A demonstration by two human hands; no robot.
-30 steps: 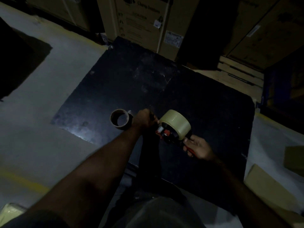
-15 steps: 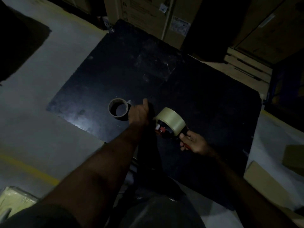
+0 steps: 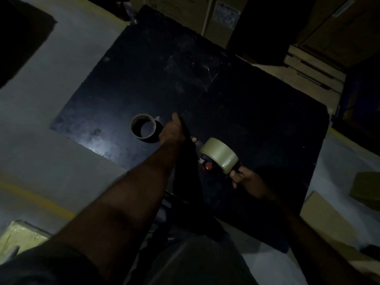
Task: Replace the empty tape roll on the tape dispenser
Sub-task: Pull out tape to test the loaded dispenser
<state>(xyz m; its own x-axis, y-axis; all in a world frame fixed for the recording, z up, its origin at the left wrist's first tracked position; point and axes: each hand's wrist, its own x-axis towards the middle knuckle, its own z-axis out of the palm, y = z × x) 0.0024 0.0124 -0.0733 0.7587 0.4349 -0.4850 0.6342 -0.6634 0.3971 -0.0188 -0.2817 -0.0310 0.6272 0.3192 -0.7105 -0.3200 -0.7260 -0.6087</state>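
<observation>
A dim storeroom: a grey floor (image 3: 37, 161) with a yellow line lies around a large black table (image 3: 236, 103), and cardboard boxes (image 3: 185, 15) stand stacked beyond its 12 o'clock edge, with a wooden pallet (image 3: 312, 66) toward 2 o'clock. Near the table's 7 o'clock side the empty tape roll (image 3: 143, 128), a bare brown core, lies flat on the table. Just at its 3 o'clock the left hand (image 3: 171, 133) is closed, fingers apparently pinching a strip pulled from the new tape roll (image 3: 220, 154), though the gloom hides the strip itself. That roll sits on the tape dispenser (image 3: 207, 165), whose handle the right hand (image 3: 248, 182) grips with fingers wrapped round. Against half a second ago, the left hand has drawn farther from the dispenser, toward 10 o'clock.
</observation>
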